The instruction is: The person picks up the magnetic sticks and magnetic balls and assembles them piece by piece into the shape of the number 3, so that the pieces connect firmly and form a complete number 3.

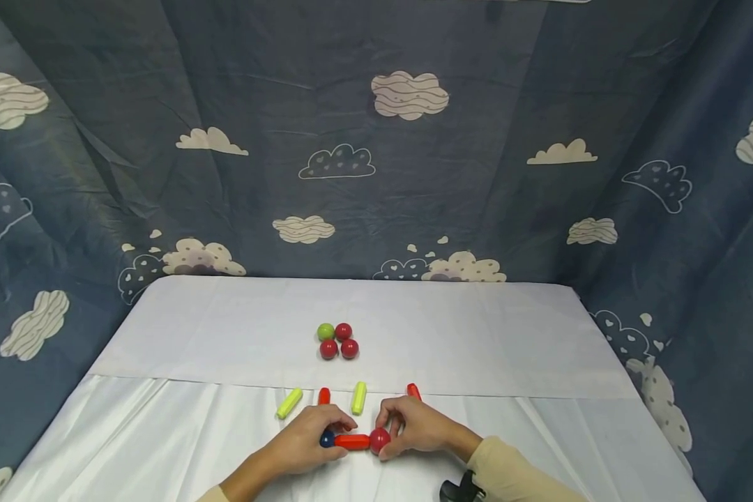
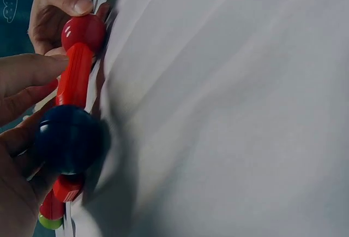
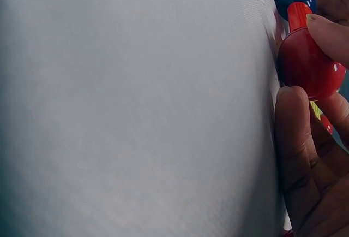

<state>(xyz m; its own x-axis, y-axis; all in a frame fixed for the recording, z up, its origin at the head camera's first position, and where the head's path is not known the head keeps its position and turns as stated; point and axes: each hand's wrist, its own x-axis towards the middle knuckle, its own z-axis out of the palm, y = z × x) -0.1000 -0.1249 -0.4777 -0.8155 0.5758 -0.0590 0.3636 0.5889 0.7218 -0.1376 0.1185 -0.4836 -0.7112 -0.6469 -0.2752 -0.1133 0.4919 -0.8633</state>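
A red stick (image 1: 352, 442) joins a dark blue ball (image 2: 70, 138) at its left end to a red ball (image 1: 379, 440) at its right end, low over the white cloth. My left hand (image 1: 307, 439) holds the blue-ball end, its thumb and fingers curled about the ball and one fingertip near the stick. At the other end my right hand (image 1: 420, 425) grips the red ball between thumb and fingers, as the right wrist view shows the ball (image 3: 308, 65) close up. Part of the blue ball is hidden by my left hand in the head view.
Just beyond my hands lie a yellow-green stick (image 1: 289, 403), a second yellow-green stick (image 1: 359, 398), a red stick (image 1: 324, 396) and another red stick (image 1: 413, 391), partly covered. Farther back a green ball (image 1: 325, 332) sits with several red balls (image 1: 349, 348). A cloud-patterned curtain (image 1: 464, 195) surrounds the table.
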